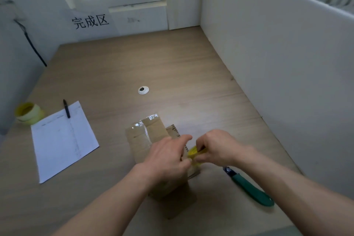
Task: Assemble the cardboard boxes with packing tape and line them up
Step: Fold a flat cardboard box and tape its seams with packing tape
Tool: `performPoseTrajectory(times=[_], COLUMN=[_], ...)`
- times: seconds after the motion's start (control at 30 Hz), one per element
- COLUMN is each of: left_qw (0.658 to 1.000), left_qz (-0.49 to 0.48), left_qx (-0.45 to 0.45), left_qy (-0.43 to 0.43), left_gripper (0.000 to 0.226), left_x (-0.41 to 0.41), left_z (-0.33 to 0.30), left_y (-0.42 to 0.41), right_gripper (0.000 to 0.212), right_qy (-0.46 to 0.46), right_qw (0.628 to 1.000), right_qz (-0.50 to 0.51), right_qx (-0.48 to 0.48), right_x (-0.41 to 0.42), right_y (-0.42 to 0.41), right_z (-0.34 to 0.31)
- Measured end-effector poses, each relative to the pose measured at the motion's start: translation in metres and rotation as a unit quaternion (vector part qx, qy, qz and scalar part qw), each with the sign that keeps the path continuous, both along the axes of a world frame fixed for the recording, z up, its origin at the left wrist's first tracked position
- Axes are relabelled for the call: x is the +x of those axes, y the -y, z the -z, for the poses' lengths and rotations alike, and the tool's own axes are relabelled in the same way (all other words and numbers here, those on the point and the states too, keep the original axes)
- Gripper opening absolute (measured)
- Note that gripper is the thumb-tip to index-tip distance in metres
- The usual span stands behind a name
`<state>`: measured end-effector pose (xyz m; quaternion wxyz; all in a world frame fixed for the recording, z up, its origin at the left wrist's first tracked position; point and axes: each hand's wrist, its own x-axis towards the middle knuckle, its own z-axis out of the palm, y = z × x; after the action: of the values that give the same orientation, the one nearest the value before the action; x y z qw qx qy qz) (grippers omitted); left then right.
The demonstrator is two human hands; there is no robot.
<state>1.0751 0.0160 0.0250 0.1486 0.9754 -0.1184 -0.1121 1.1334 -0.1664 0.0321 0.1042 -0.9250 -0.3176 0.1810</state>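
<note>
Left hand [168, 157] rests flat on the cardboard box [145, 140], right hand [216, 147] pinches yellow tape roll [194, 152]; green cutter [251, 188] alongside.

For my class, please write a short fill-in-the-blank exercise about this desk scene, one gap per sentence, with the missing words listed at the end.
1. The right hand pinches a small roll of ____ tape beside the cardboard box.
2. The black pen lies partly on the sheet of ____.
3. The cutter on the desk has a ____ handle.
4. The left hand rests on the cardboard ____.

Missing words: yellow; paper; green; box
</note>
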Motion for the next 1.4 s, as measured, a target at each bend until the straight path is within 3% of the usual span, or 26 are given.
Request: performPoseTrajectory(times=[0.2, 0.43, 0.5, 0.57, 0.6, 0.67, 0.73, 0.83, 0.9, 1.0, 1.17, 1.27, 1.4], left_qw=[0.992, 0.989, 0.991, 0.993, 0.995, 0.996, 0.996, 0.997, 0.997, 0.995, 0.987, 0.982, 0.983], left_qz=[0.027, 0.012, -0.007, -0.023, -0.028, -0.04, -0.048, -0.056, -0.071, -0.098, -0.145, -0.153, -0.14], left_qx=[0.11, 0.107, 0.099, 0.079, 0.067, 0.051, 0.042, 0.029, 0.018, -0.002, -0.026, -0.028, -0.026], left_qy=[-0.046, -0.105, -0.088, -0.079, -0.075, -0.067, -0.062, -0.048, -0.034, -0.018, -0.069, -0.106, -0.118], left_gripper=[0.036, 0.032, 0.033, 0.033, 0.033, 0.033, 0.033, 0.029, 0.028, 0.027, 0.023, 0.025, 0.025], left_x=[0.025, 0.041, 0.039, 0.035, 0.034, 0.03, 0.028, 0.023, 0.017, 0.01, 0.017, 0.028, 0.037], left_z=[-0.012, -0.01, -0.006, -0.001, 0.0, 0.001, 0.001, 0.001, 0.001, 0.003, 0.0, -0.001, 0.0], left_y=[0.015, 0.021, 0.02, 0.017, 0.016, 0.015, 0.015, 0.013, 0.012, 0.012, 0.011, 0.011, 0.011], right_gripper=[0.031, 0.036, 0.034, 0.037, 0.042, 0.056, 0.063, 0.056, 0.052, 0.043, 0.025, 0.024, 0.023], right_qy=[0.073, 0.087, 0.109, 0.159, 0.169, 0.11, 0.03, 0.007, 0.007, 0.011, 0.071, 0.081, 0.062], right_qw=[0.996, 0.984, 0.965, 0.932, 0.919, 0.92, 0.927, 0.934, 0.932, 0.911, 0.873, 0.856, 0.88], right_qz=[-0.016, 0.004, 0.059, 0.18, 0.252, 0.361, 0.368, 0.34, 0.357, 0.397, 0.35, 0.328, 0.286], right_qx=[0.055, 0.153, 0.229, 0.273, 0.251, 0.104, -0.069, -0.107, -0.06, 0.11, 0.333, 0.39, 0.374], right_x=[0.004, -0.01, -0.023, -0.04, -0.049, -0.072, -0.098, -0.127, -0.133, -0.133, -0.139, -0.148, -0.15], right_y=[-0.003, 0.01, 0.02, 0.04, 0.054, 0.082, 0.103, 0.117, 0.117, 0.107, 0.086, 0.083, 0.07], right_z=[0.009, 0.03, 0.035, 0.046, 0.054, 0.074, 0.097, 0.121, 0.128, 0.119, 0.062, 0.041, 0.035])
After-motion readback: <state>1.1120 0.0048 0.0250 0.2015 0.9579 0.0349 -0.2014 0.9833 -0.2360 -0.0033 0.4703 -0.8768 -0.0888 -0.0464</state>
